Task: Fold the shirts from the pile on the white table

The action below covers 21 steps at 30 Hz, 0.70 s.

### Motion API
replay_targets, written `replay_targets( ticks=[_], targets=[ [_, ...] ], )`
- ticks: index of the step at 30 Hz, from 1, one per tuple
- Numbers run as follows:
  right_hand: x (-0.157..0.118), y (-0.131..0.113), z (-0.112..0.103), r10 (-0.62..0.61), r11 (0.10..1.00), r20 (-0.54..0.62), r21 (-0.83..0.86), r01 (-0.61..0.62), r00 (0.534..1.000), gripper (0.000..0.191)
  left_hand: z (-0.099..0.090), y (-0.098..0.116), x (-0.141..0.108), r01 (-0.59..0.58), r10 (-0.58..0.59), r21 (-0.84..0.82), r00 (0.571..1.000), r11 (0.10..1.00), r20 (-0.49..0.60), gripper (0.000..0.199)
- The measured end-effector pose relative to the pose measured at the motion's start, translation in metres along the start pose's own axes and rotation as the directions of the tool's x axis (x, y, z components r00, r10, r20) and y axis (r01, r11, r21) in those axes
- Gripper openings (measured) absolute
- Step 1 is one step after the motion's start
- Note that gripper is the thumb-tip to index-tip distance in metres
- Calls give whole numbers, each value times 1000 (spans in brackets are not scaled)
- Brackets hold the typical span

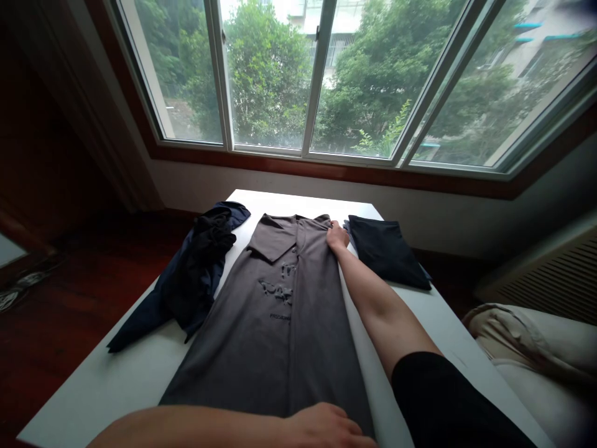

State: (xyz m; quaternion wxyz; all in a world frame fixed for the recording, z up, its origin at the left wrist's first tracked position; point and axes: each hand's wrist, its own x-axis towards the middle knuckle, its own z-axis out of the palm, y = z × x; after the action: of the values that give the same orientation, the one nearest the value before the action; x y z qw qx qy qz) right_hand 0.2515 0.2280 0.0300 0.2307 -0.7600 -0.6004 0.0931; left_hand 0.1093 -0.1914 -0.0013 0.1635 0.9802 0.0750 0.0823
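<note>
A dark grey garment (261, 348) with a printed front lies lengthwise on the white table (112, 392), one side folded over toward its middle. At its far right corner my right hand (338, 236) is closed on the edge of the cloth. My left hand (326, 426) rests on the near part of the garment, close to the bottom of the view. Its fingertips are partly cut off by the frame, so their grip is unclear.
Crumpled dark clothes (193, 267) lie at the table's left. A folded black garment (385, 249) sits at the far right. Beyond the table is a window (265, 81); a light-coloured padded item (536, 336) is at the right, cables (23, 286) on the left floor.
</note>
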Motion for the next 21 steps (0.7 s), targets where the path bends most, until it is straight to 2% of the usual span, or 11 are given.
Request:
replay_targets(
  ticks=[3,6,9,12,15,18,21],
  targets=[
    [11,12,-15,-24,1000,-45,3,24,999,48,-10,-1,22,65,-65,-156,998,986,5,27],
    [4,15,-22,-149,988,-88,-49,145,985,47,-9,-2,48,121,-112,-306,993,944,48,23],
    [-24,12,-15,-298,951,19,-78,299,954,44,-11,-1,57,74,-53,-274,995,959,84,26],
    [-63,10,3,-385,910,197,-81,406,902,52,-30,2,41,14,13,-240,994,971,109,29],
    [-93,13,22,-391,889,288,-127,439,875,64,-59,2,10,84,-51,-278,991,957,125,46],
    [-99,14,30,-361,897,289,-154,415,887,68,-84,-3,-17,202,-170,-384,978,901,116,66],
    [-90,12,28,-344,904,295,-154,400,891,67,-98,-14,-34,292,-290,-452,954,843,74,53]
  ],
)
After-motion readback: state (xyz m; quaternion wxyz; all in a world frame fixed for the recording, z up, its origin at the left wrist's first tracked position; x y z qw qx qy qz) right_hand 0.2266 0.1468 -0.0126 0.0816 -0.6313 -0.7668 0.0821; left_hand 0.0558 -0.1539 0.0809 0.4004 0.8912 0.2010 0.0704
